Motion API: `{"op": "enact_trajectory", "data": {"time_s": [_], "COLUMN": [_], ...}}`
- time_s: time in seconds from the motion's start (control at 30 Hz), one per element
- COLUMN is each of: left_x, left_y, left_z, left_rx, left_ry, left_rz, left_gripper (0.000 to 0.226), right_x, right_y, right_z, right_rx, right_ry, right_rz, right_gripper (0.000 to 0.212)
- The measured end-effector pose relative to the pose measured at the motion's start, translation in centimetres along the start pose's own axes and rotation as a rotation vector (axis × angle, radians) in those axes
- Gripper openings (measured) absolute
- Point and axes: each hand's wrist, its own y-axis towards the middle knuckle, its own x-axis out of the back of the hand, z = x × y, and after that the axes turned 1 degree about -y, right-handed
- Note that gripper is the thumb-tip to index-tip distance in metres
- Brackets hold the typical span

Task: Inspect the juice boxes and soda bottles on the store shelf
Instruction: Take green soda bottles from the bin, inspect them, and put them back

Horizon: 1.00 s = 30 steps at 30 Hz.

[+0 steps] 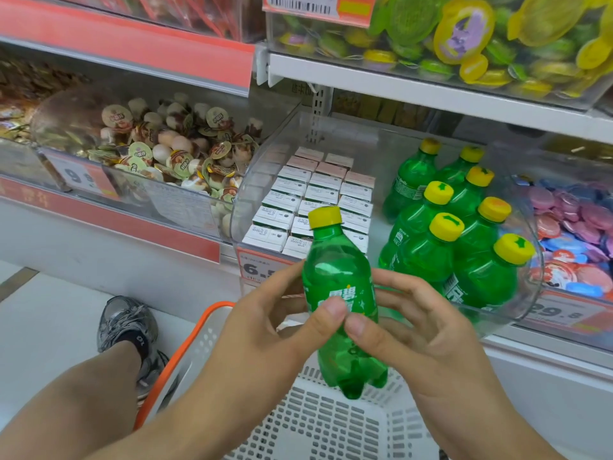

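A small green soda bottle (338, 277) with a yellow cap stands upright in front of the shelf, above a basket. My left hand (265, 330) grips its label from the left, thumb across the front. My right hand (418, 330) holds it from the right, fingers curled round its middle. Behind it a clear plastic bin (262, 180) holds rows of white juice boxes (308, 197) on the left. Several more green soda bottles (464, 234) with yellow caps stand in the bin's right half.
A white basket with an orange rim (199, 330) sits below my hands. Bins of jelly cups (172, 151) lie to the left and round colourful packets (570, 234) to the right. A leg and grey sneaker (127, 323) stand on the floor at left. Shelves above hold more sweets.
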Motion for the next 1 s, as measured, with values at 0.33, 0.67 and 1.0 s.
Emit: {"op": "enact_trajectory", "data": {"time_s": [0.33, 0.67, 1.0], "left_x": [-0.7, -1.6, -2.1], "left_y": [-0.2, -0.6, -0.8], "left_z": [-0.2, 0.2, 0.1], "left_rx": [0.031, 0.03, 0.029], "left_ry": [-0.156, -0.159, -0.067], "left_rz": [-0.102, -0.16, -0.119], "left_gripper": [0.039, 0.04, 0.041], "right_x": [0.6, 1.2, 0.2], "right_y": [-0.1, -0.8, -0.9], "right_z": [-0.1, 0.3, 0.3], "right_rx": [-0.149, -0.074, 0.023], "right_ry": [-0.059, -0.069, -0.166], "right_rz": [0.065, 0.023, 0.045], "right_gripper": [0.044, 0.025, 0.045]}}
